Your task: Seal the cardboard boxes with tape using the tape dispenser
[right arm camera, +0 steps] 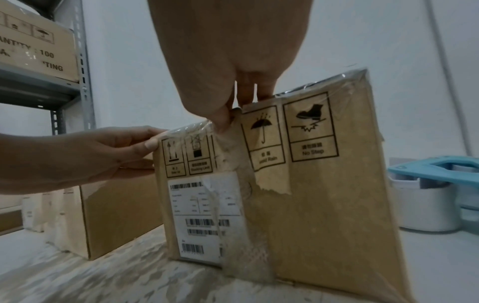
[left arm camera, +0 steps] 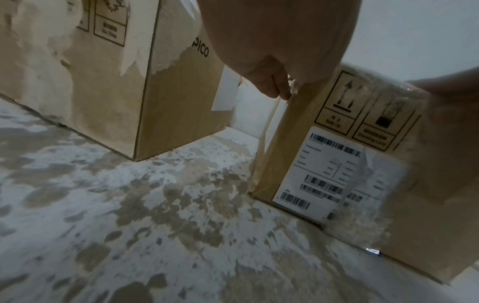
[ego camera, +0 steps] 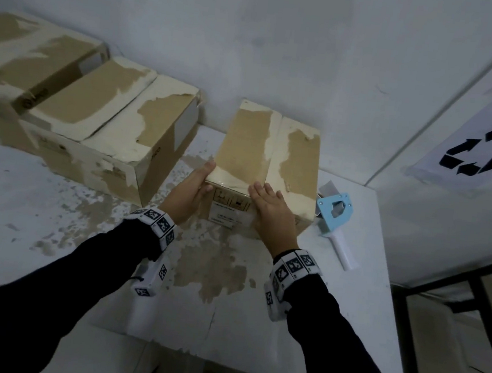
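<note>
A small cardboard box (ego camera: 266,158) with torn white patches stands mid-table, its flaps closed. Clear tape (right arm camera: 233,205) runs down its front face over the label. My left hand (ego camera: 191,188) grips the near left corner, thumb on the front face and fingers along the side; this left hand (right arm camera: 103,155) also shows in the right wrist view. My right hand (ego camera: 267,205) lies flat on the top by the near edge, fingers straight over the seam. The blue tape dispenser (ego camera: 336,214) with its white handle lies on the table just right of the box, untouched.
Two larger worn boxes (ego camera: 118,118) (ego camera: 30,57) stand at the left against the wall. The white table (ego camera: 52,226) has brown worn patches and ends just right of the dispenser. A recycling sign (ego camera: 479,147) hangs on the right wall. A metal shelf holds a carton (right arm camera: 33,41).
</note>
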